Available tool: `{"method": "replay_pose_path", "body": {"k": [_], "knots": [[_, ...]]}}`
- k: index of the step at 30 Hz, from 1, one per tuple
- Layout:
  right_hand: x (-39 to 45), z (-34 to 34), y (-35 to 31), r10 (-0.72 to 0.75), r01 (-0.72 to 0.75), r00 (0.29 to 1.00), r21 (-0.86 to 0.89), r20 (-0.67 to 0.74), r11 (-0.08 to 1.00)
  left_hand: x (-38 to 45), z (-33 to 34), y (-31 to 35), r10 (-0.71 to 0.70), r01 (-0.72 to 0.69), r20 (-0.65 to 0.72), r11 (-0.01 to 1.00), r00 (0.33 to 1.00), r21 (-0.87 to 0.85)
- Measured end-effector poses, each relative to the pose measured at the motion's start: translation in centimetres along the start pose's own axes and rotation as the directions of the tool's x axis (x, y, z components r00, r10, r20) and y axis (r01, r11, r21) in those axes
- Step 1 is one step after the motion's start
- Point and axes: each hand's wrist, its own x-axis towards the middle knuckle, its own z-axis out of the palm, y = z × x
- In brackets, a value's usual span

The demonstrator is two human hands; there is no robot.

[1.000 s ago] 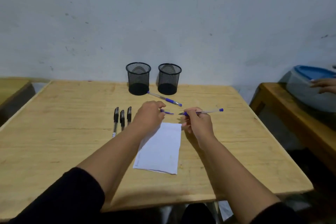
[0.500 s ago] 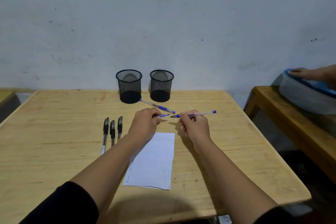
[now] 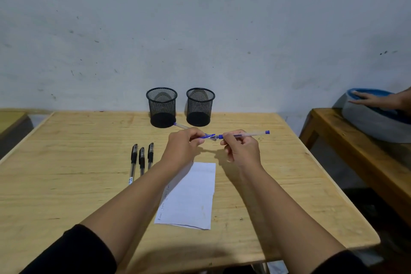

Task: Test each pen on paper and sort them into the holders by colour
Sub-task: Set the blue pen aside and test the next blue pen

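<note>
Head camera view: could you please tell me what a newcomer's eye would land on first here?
Probably the two hands at the centre of the wooden table: the right hand holds a blue pen level, and the left hand holds its blue cap at the tip. Behind them two black mesh pen holders stand by the wall; three black pens lie left of the paper.

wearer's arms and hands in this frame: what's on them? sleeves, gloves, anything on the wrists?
Both arms wear black sleeves pushed up, so the forearms are bare: left sleeve, right sleeve. The left hand and right hand are bare, with no gloves. No watch, band or ring shows on the sides the head camera sees. No markings or cables.
</note>
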Motion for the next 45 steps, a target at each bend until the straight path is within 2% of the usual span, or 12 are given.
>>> {"method": "replay_pose_path", "body": {"k": [4,9,13,15,19,24,29,32,35,38,42,45], "knots": [[-0.5,0.3,-0.3,-0.003,0.005,0.997,-0.026,0.081,1.000,-0.6,-0.1,0.7,0.034,-0.035,0.007,0.999,0.999,0.012],[-1.4,0.6,-0.2,-0.010,0.002,0.988,0.051,0.154,0.999,-1.2,-0.8,1.1,0.071,-0.069,-0.031,0.996,0.997,0.053],[-2.1,0.9,0.2,-0.031,0.016,0.984,0.080,0.177,0.997,-1.8,-1.8,1.0,0.082,-0.082,-0.001,0.994,0.997,0.074],[-2.3,1.0,0.1,-0.047,0.037,0.987,0.064,0.153,0.997,-1.8,-2.1,0.9,0.050,-0.053,0.043,0.996,0.998,0.068],[-3.0,0.1,-0.2,-0.058,0.056,0.998,0.166,0.007,0.985,-1.4,-2.8,0.7,-0.052,0.054,0.074,0.998,0.996,-0.024],[-5.4,-1.1,0.9,-0.075,0.076,0.997,-0.067,0.010,0.995,-1.0,-2.8,0.6,-0.145,0.153,0.050,0.932,0.988,-0.327],[-7.1,-1.2,2.9,-0.087,0.063,0.994,-0.312,-0.064,0.948,-1.5,-0.5,1.6,-0.157,0.155,0.030,0.900,0.987,-0.407],[-7.5,-1.3,3.7,-0.133,0.072,0.980,-0.362,-0.148,0.929,-2.4,0.7,1.6,-0.136,0.121,-0.031,0.951,0.990,-0.284],[-7.2,-1.6,4.2,-0.190,0.086,0.966,-0.469,-0.178,0.879,-3.8,1.8,0.1,-0.059,0.059,-0.006,0.997,0.998,0.054],[-6.5,-1.9,4.8,-0.209,0.081,0.965,-0.574,-0.161,0.815,-5.3,2.9,-2.2,-0.024,0.009,0.047,0.954,0.999,0.300],[-5.7,-1.7,5.7,-0.226,0.086,0.966,-0.674,-0.123,0.734,-6.1,3.4,-3.0,0.042,-0.043,0.011,0.926,0.999,0.375],[-5.3,-1.6,5.9,-0.210,0.078,0.972,-0.698,-0.105,0.711,-6.1,3.5,-2.9,0.053,-0.042,-0.017,0.917,0.998,0.397]]}}
